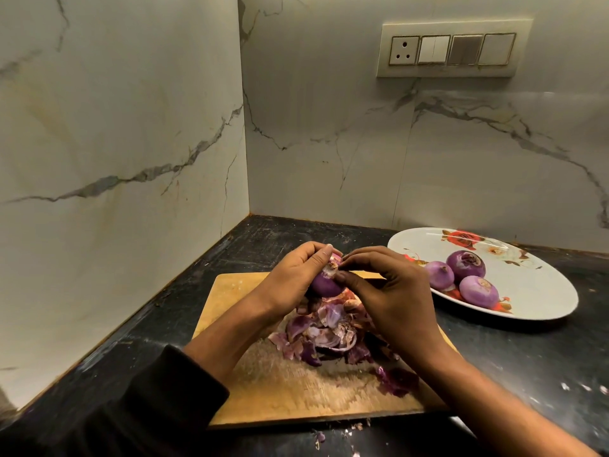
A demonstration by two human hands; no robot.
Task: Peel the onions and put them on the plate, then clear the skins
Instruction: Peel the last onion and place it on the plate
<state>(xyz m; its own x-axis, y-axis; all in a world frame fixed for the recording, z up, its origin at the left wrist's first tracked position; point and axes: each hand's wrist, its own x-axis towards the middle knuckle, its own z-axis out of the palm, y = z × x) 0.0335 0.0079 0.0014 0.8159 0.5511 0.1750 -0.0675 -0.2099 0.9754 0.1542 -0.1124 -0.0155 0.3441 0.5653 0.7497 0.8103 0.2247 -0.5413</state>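
Count: four purple onions in view. Three peeled purple onions [463, 278] lie close together on the white oval plate with red flower print [540, 291], toward its near-left part; at least two touch each other. The fourth, a partly peeled purple onion [324, 285], is held in the air above the far edge of the rectangular wooden cutting board [280, 390].

Landmark: cutting board, lying on the dark stone counter [514, 357]. The plate sits on the counter to the right of and beyond the board, clear of it. One heap of purple and papery pink onion skins [329, 331] rests on the board's middle, with one separate dark purple skin scrap [397, 380] toward its right edge. A few small skin bits [319, 437] lie on the counter just in front of the board.

Grip: left hand [290, 282] curled around the held onion from the left side, fingers wrapped over its top. Right hand [392, 288] meets it from the right; thumb and fingertips pressed together, pinching a bit of pale skin at the onion's top end. Neither hand touches the board. A dark sleeve [148, 407] covers the left forearm.
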